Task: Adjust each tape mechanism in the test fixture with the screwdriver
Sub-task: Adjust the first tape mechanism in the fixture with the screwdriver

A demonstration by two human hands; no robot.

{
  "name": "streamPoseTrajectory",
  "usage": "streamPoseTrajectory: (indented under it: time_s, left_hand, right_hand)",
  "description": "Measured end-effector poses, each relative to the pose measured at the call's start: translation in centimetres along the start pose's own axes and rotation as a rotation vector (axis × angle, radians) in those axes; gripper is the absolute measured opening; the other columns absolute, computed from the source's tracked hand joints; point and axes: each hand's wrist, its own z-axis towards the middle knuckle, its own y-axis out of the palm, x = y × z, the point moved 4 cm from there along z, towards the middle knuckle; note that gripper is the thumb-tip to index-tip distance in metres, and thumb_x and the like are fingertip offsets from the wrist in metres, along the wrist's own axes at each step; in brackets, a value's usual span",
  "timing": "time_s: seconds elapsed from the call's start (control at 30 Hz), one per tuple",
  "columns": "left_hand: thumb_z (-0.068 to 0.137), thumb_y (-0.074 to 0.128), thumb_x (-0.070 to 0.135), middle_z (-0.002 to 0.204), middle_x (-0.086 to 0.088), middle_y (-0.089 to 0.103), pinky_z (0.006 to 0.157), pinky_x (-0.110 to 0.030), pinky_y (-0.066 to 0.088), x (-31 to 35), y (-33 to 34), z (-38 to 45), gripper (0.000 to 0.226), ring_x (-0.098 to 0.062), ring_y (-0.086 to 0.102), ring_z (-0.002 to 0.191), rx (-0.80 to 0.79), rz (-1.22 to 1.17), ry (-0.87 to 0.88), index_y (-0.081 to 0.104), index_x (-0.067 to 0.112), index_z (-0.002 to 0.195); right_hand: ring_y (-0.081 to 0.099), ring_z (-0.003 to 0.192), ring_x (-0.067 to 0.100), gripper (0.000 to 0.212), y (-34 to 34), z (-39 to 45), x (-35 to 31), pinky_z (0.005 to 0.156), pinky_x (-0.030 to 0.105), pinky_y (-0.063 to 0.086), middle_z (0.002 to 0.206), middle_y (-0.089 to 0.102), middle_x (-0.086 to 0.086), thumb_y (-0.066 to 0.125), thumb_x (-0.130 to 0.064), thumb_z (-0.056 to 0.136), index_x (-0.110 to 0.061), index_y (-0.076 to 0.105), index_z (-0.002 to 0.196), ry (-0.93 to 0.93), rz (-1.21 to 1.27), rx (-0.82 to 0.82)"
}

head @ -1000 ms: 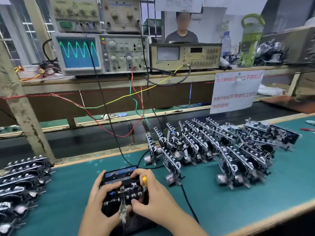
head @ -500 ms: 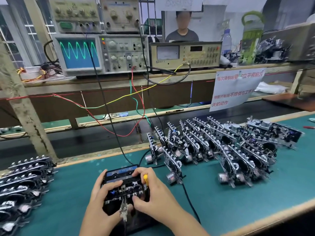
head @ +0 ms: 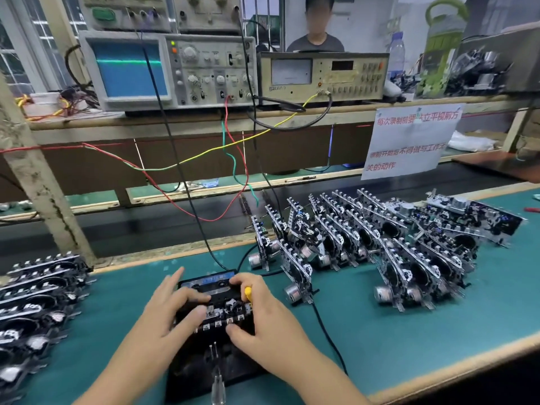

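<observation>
A tape mechanism (head: 223,309) with a blue-labelled cassette sits in the black test fixture (head: 187,372) on the green mat, near the table's front edge. My left hand (head: 169,314) grips the mechanism's left side, thumb on its front and index finger stretched out above it. My right hand (head: 266,320) is at the right side with its thumb on the front keys. It holds a small yellow-handled screwdriver (head: 248,292) between its fingers; the tip is hidden. A clear-handled tool (head: 218,385) lies on the fixture's front.
Rows of upright tape mechanisms (head: 380,258) stand to the right, and another stack (head: 38,302) lies at the left. A black cable (head: 324,325) runs from the fixture. Behind are an oscilloscope (head: 128,68), a meter (head: 321,74), hanging wires, a paper sign (head: 409,141) and a person.
The oscilloscope trace changed from a sine wave to a flat line. My left index finger lifted off the mechanism and stretched out. My right hand stayed on the mechanism with the screwdriver.
</observation>
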Motion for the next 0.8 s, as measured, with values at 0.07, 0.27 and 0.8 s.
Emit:
streamPoseTrajectory:
  time_s: [0.07,0.27,0.8]
  left_hand:
    - [0.09,0.07,0.042,0.145,0.025,0.046,0.12,-0.039,0.023,1.1,-0.3,1.8,0.008,-0.001,0.037,0.142,-0.041,0.149,-0.034,0.064,0.039,0.094]
    - [0.067,0.081,0.046,0.095,0.021,0.065,0.069,-0.022,0.048,2.8,-1.3,5.7,0.041,0.004,0.063,0.073,-0.245,0.305,-0.217,0.054,0.04,0.097]
    - [0.077,0.063,0.069,0.091,-0.001,0.069,0.071,-0.046,0.048,-7.7,-5.1,-0.2,0.041,-0.031,0.063,0.085,0.449,0.116,-0.331,0.065,0.031,0.091]
  right_hand:
    - [0.045,0.107,0.001,0.058,-0.2,-0.2,-0.2,0.087,0.023,0.039,0.116,0.036,-0.027,0.064,-0.037,0.091,-0.044,0.026,0.134,0.001,-0.012,0.041]
    - [0.04,0.115,0.006,0.052,-0.2,-0.9,-0.7,0.091,0.023,0.036,0.131,0.038,-0.019,0.066,-0.028,0.09,-0.04,0.023,0.118,-0.043,-0.077,0.066]
    - [0.037,0.12,0.009,0.044,-0.2,-0.5,-2.2,0.104,0.025,0.029,0.126,0.045,-0.01,0.065,-0.006,0.089,-0.017,0.049,0.128,-0.169,-0.132,0.012]
